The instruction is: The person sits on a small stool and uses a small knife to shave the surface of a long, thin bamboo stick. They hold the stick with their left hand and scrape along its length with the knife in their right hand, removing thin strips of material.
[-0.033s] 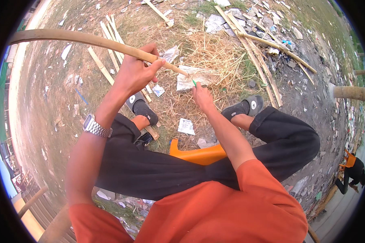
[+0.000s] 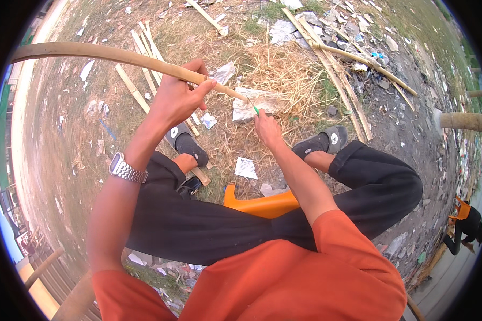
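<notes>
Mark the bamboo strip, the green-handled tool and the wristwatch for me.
Bamboo strip (image 2: 128, 56): head view, bare stretch left of the hand.
Green-handled tool (image 2: 256, 110): head view, its green handle.
Wristwatch (image 2: 129, 171): head view, its metal band.

I see the pole (image 2: 107, 52) barring the space on the far left, running from the frame's edge through the left hand (image 2: 178, 99). Its near end sits right by the knife (image 2: 256, 111), so there is hardly room between that end and the right hand (image 2: 268, 128). Between the forearms (image 2: 303, 174), a way opens down to the stool (image 2: 262, 205), over flat paper (image 2: 246, 167). Sandals (image 2: 334, 140) flank it. A hand could pass above the slats (image 2: 337, 72) lying at right.
</notes>
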Tool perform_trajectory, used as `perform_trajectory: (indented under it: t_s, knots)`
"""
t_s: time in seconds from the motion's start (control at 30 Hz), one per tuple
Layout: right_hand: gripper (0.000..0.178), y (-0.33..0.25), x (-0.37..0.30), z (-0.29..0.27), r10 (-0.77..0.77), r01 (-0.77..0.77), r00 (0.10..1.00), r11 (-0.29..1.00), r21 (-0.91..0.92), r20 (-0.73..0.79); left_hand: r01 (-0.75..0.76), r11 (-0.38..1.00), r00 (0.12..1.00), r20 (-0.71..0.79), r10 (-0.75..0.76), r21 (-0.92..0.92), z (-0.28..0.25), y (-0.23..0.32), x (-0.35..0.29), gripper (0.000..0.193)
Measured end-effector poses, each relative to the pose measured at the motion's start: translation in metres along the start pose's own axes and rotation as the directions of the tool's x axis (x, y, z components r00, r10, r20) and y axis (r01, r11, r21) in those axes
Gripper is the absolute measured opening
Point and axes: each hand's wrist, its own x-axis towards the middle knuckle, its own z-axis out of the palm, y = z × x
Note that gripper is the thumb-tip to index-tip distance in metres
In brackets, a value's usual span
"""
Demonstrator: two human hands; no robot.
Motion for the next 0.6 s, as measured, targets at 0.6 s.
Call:
perform_trajectory:
  t_s: [0.6]
  knots:
    - [0.031, 0.006, 0.002, -0.010, 0.033, -0.040, 0.998, 0.992, 0.121, 0.056, -0.087, 0.988, 0.978, 0.200, 0.060, 0.128, -0.021, -0.004, 0.000, 0.019]
